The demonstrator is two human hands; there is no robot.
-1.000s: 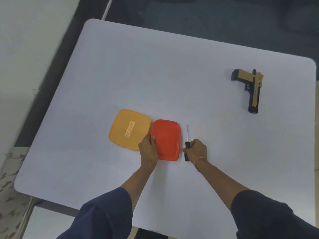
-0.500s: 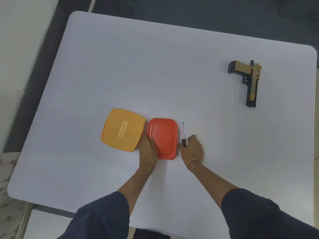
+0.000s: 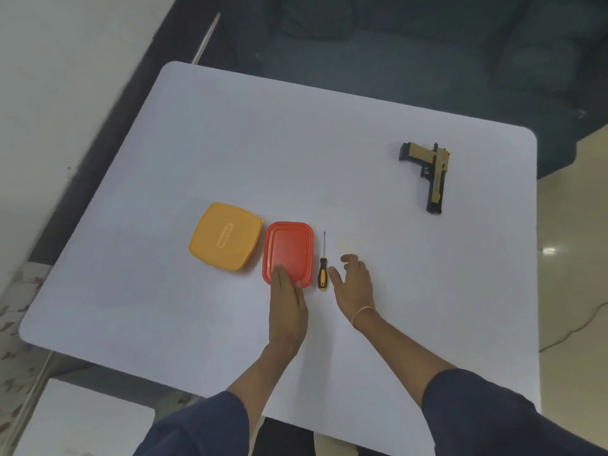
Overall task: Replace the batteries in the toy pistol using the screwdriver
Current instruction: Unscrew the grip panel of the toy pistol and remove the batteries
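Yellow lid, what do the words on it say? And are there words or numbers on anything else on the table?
The yellow lid: one raised label in its middle, too blurred to read.
The red lid: no text shows.
The screwdriver and toy pistol: no text can be made out.

- white tabletop [image 3: 296,143] with rounded corners
- dark sofa [image 3: 427,54] beyond its far edge
- pale wall [image 3: 65,77] at left
- glossy beige floor [image 3: 575,274] at right, catching a light
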